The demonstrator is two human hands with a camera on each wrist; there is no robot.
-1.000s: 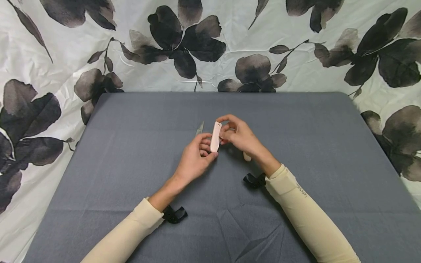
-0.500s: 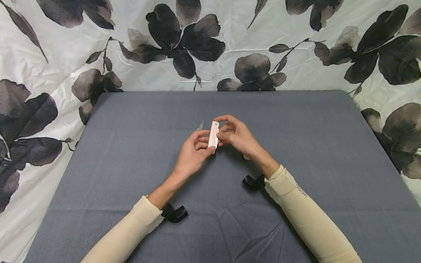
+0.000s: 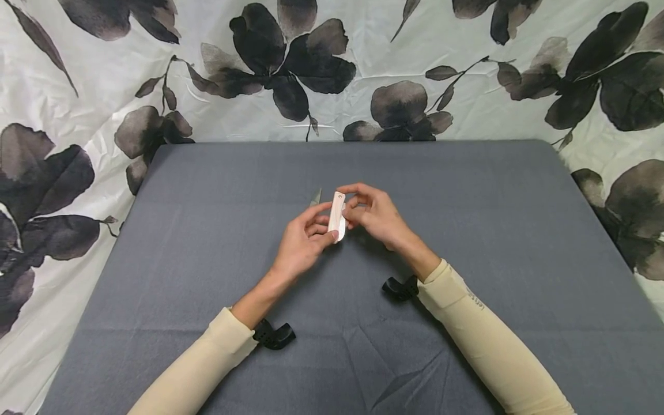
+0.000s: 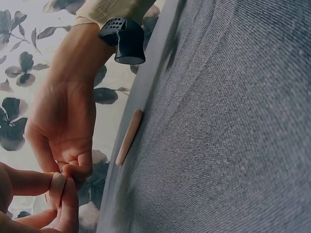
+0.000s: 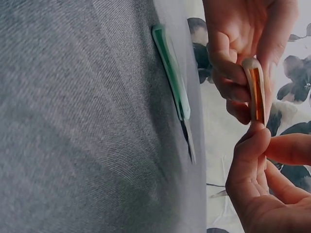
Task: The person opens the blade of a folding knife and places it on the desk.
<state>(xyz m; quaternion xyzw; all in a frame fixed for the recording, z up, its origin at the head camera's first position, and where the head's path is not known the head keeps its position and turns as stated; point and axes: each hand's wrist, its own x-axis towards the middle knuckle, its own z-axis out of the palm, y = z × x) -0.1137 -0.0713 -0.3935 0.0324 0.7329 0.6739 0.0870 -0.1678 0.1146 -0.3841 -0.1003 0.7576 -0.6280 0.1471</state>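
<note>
Both hands hold a pale pink folding knife (image 3: 336, 213) above the table's middle, upright in the head view. My left hand (image 3: 301, 242) grips its lower end, thumb in front and fingers behind. At its upper right, my right hand (image 3: 378, 219) pinches it, the index finger reaching over the top end. A thin white strip, like a blade's edge, shows along its lower right side. In the right wrist view the handle's slot looks orange inside. Beyond my left hand lies a green-handled knife (image 5: 170, 70), blade out; only its blade (image 3: 316, 197) shows in the head view.
A slim pale pink piece (image 4: 129, 137) lies on the grey cloth-covered table (image 3: 233, 190), hidden behind my right hand in the head view. A floral sheet (image 3: 332, 127) hangs beyond the table's far edge. Each wrist carries a black camera mount (image 3: 275, 335).
The pink knife has shifted slightly left and turned, with more of its white edge showing at the lower right. My left thumb has moved up onto its front.
</note>
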